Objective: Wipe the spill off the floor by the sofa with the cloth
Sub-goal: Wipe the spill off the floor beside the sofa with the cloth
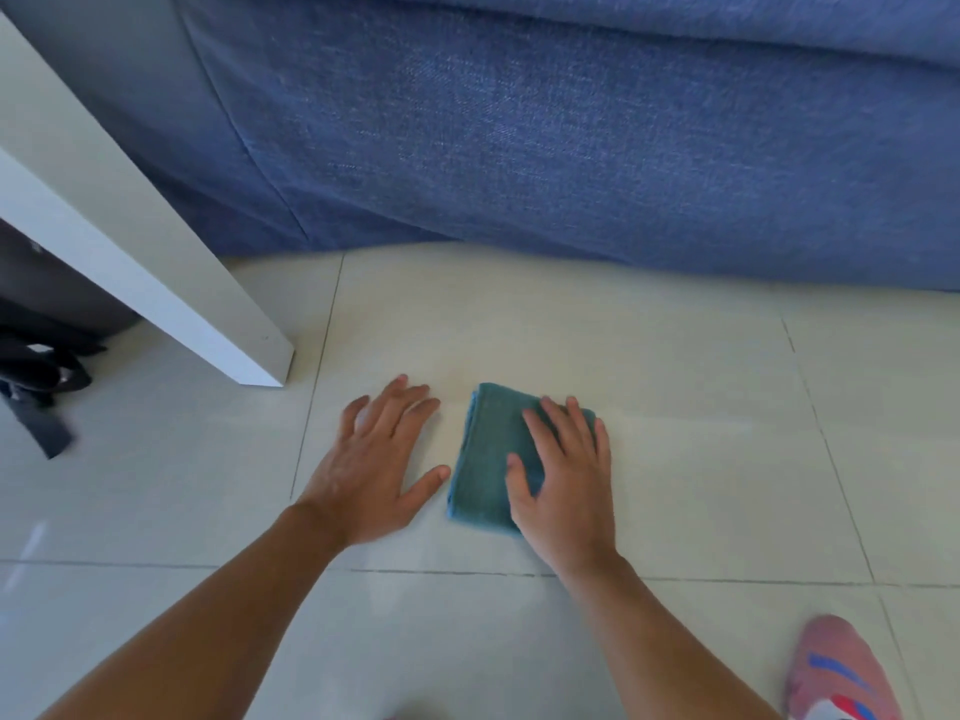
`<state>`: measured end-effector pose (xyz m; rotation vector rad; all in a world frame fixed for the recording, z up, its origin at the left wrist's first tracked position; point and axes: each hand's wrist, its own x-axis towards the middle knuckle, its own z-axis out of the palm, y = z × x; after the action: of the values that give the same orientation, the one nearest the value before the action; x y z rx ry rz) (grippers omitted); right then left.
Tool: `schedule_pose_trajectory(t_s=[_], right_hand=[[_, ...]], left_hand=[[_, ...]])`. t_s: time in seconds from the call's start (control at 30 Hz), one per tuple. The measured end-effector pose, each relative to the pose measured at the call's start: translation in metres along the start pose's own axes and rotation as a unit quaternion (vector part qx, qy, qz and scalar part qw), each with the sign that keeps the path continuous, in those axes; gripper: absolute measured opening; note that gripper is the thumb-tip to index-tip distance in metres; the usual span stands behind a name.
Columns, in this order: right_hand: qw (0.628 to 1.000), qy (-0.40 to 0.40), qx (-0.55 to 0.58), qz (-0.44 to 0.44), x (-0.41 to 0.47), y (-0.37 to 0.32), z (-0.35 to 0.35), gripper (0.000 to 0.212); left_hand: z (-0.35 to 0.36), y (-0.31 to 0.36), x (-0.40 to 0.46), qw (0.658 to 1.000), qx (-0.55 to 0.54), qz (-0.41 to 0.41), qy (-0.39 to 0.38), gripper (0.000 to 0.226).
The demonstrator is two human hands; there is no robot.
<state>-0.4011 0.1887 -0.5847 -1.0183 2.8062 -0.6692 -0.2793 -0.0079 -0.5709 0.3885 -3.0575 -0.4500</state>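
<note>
A folded teal cloth (pixel 485 454) lies flat on the pale tiled floor (pixel 701 459), a short way in front of the blue sofa (pixel 571 137). My right hand (pixel 566 478) presses down on the cloth's right half with fingers spread, palm flat. My left hand (pixel 376 462) rests flat on the bare tile just left of the cloth, fingers apart, holding nothing. A faint wet sheen streaks the tile to the right of the cloth; no distinct puddle shows.
A white table leg (pixel 171 283) slants down to the floor at the left. A dark bag with straps (pixel 39 366) lies behind it at the far left. A pink slipper with blue stripes (pixel 836 672) sits at the bottom right.
</note>
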Motion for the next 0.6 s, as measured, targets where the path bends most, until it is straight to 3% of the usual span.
schedule_pose_trajectory(t_s=[0.07,0.17,0.3,0.43,0.53,0.6], right_hand=[[0.995,-0.075,-0.066,0.014,0.017,-0.013,0.012,0.066],[0.989,-0.103,-0.101,0.028,0.027,-0.046,0.032,0.069],[0.981,-0.141,-0.083,-0.108,-0.031,-0.050,0.038,0.072],[0.980,-0.123,-0.154,0.006,-0.041,-0.003,0.016,0.072],[0.976,-0.106,-0.169,0.089,0.010,-0.007,0.016,0.075],[0.976,-0.108,-0.165,0.091,0.037,-0.025,0.020,0.076]], left_hand=[[0.005,-0.014,-0.011,0.998,0.022,-0.051,-0.018,0.073],[0.011,-0.032,-0.027,0.992,0.031,-0.122,-0.012,0.074],[0.014,-0.039,-0.031,0.989,0.035,-0.146,-0.006,0.068],[0.015,-0.041,-0.034,0.990,0.032,-0.140,-0.009,0.065],[0.015,-0.044,-0.033,0.990,0.024,-0.136,0.005,0.062],[0.016,-0.045,-0.032,0.991,0.022,-0.135,0.011,0.062]])
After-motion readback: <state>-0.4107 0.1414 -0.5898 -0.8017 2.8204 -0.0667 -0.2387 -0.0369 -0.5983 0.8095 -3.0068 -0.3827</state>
